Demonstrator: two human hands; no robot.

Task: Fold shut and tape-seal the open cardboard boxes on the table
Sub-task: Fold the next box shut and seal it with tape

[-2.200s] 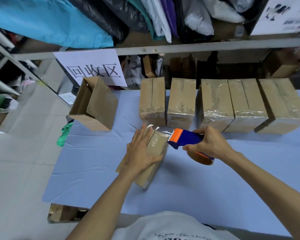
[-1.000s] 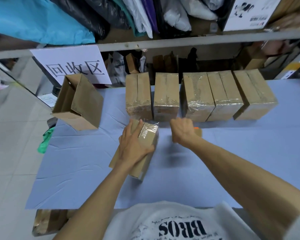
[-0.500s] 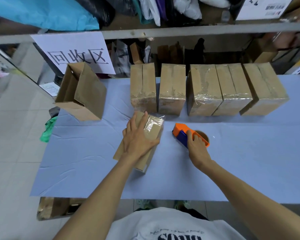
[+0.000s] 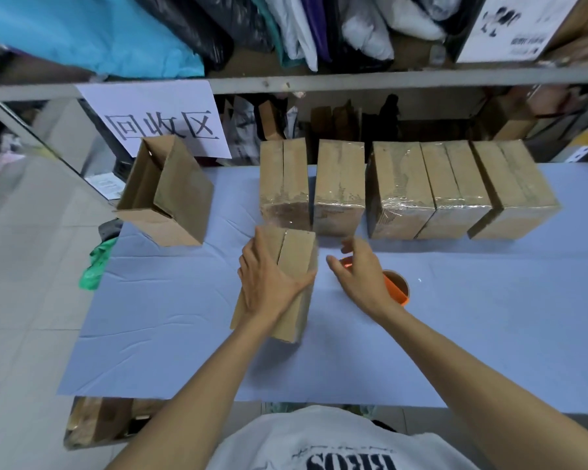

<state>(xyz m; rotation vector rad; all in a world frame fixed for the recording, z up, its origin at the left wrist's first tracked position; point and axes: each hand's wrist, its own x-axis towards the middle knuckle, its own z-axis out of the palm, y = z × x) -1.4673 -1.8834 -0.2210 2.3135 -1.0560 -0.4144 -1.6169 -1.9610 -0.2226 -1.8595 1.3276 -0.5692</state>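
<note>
Left grip [image 4: 269,283] flat, right grip [image 4: 360,276] relaxed.

Left hand [image 4: 269,283] flat on box [image 4: 297,256], fingers over left half, thumb at right edge. Box lies on blue table [image 4: 184,317], lengthwise seam up. Right hand [image 4: 360,276] just right of box, fingers loosely spread, holding nothing, over orange dispenser [image 4: 396,290]; contact unclear. Five closed boxes [image 4: 401,188], glossy with tape, in row along far edge. Open box [image 4: 177,198] at far left corner, apart from row. Sign [image 4: 163,120] hangs from shelf [image 4: 387,81] behind.
</note>
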